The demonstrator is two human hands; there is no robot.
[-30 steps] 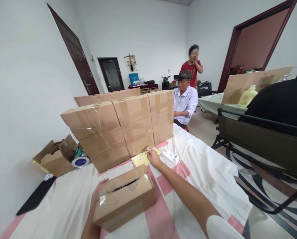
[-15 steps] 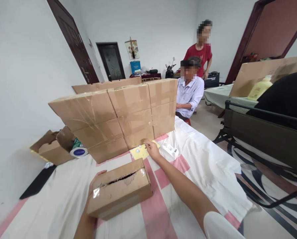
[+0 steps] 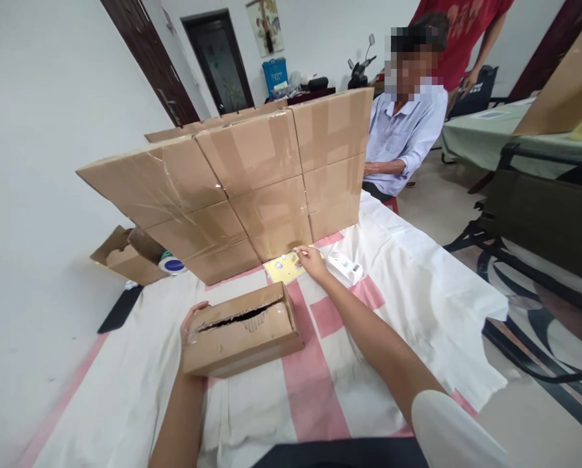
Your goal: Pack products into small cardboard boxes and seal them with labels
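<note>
A small cardboard box (image 3: 245, 338) with a torn dark slit along its top rests near me on the cloth. My left hand (image 3: 189, 320) grips its left end, the thumb side partly hidden behind the box. Farther out, my right hand (image 3: 311, 261) is over a yellow sheet (image 3: 277, 273) that bears several small whitish pieces (image 3: 278, 265). The right fingers are drawn together at the sheet; what they pinch is too small to make out. Just right of that hand lies a white plastic device (image 3: 345, 269) with a small dark window.
A wall of taped cardboard boxes (image 3: 266, 188) rises right behind the sheet. To the left are an open carton (image 3: 130, 255), a tape roll (image 3: 173, 263) and a black flat object (image 3: 120, 309). Across the table sits a person in a light shirt (image 3: 408, 130); another stands behind.
The view has tilted down and swung a little, so the boxes look higher. My right hand stays at the yellow sheet, its fingers shifted slightly. My left hand keeps its hold on the box.
</note>
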